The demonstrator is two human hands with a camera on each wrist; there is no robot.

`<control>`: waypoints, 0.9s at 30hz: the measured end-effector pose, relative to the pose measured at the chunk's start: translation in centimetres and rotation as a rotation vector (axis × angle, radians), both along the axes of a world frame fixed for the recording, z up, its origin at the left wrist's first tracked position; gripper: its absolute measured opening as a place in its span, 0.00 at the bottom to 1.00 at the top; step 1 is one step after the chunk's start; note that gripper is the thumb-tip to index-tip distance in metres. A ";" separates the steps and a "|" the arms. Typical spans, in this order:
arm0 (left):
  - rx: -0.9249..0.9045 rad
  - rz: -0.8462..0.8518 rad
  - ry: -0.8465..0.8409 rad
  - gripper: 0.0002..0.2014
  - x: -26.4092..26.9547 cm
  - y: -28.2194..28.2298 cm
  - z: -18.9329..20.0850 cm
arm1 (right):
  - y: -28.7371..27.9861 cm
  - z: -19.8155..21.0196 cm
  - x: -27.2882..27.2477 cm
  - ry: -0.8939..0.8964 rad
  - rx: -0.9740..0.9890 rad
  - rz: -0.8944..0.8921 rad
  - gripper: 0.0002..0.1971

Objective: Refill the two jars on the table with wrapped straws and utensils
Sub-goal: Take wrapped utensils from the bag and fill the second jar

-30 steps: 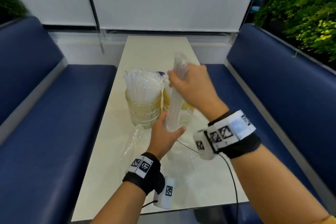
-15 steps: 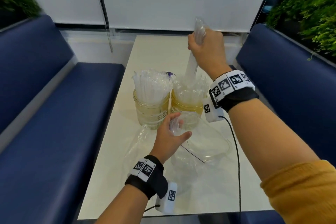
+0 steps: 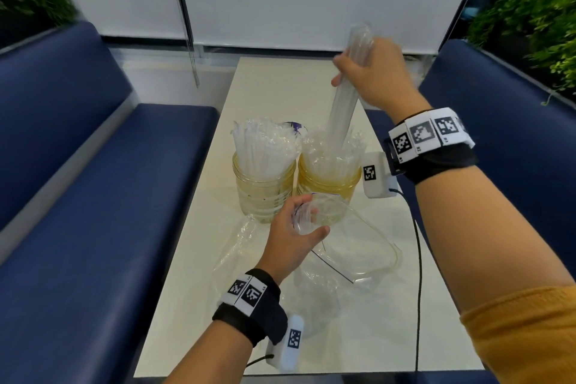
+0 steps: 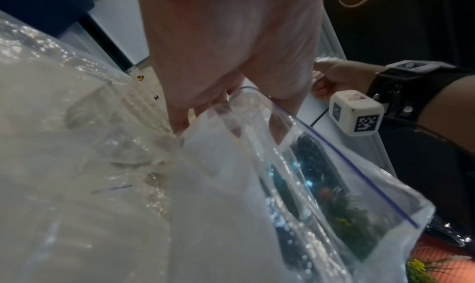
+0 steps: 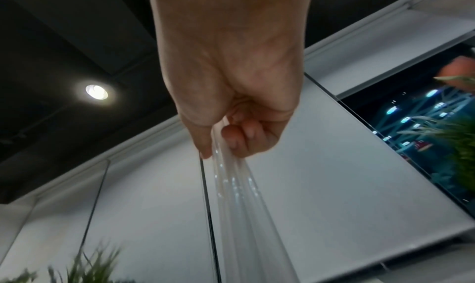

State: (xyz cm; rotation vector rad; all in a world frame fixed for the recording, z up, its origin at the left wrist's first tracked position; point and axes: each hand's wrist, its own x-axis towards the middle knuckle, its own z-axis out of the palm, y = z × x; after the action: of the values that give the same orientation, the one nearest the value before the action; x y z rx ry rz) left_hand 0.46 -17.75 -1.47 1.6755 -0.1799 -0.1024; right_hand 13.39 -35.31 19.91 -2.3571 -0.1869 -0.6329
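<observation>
On the table (image 3: pixel 280 81), the left jar (image 3: pixel 264 184) stands packed with wrapped straws (image 3: pixel 265 146), touching the right jar (image 3: pixel 327 182) beside it. The left hand (image 3: pixel 291 237) pinches the rim of a clear zip bag (image 3: pixel 352 246) just in front of the 2 jars. The right hand (image 3: pixel 371 75) grips a bundle of wrapped straws (image 3: pixel 341 109), its lower end down in the right jar.

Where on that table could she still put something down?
Bare top shows beyond the two jars, up to the window wall, and along the near edge of the table, right of the left hand. The middle is crowded: the jars stand side by side, and the clear bags are spread out just in front of them.
</observation>
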 end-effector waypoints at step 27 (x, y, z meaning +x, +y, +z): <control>-0.019 -0.005 -0.010 0.29 -0.3 -0.5 -0.4 | -0.6 -10.9 0.3 0.114 0.529 0.167 0.04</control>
State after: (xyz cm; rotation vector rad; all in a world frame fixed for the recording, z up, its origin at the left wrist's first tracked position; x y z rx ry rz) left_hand 0.11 -18.22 -1.82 1.6567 -0.1921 -0.0954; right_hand 13.68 -35.92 9.04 -1.8377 -0.1422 -0.4043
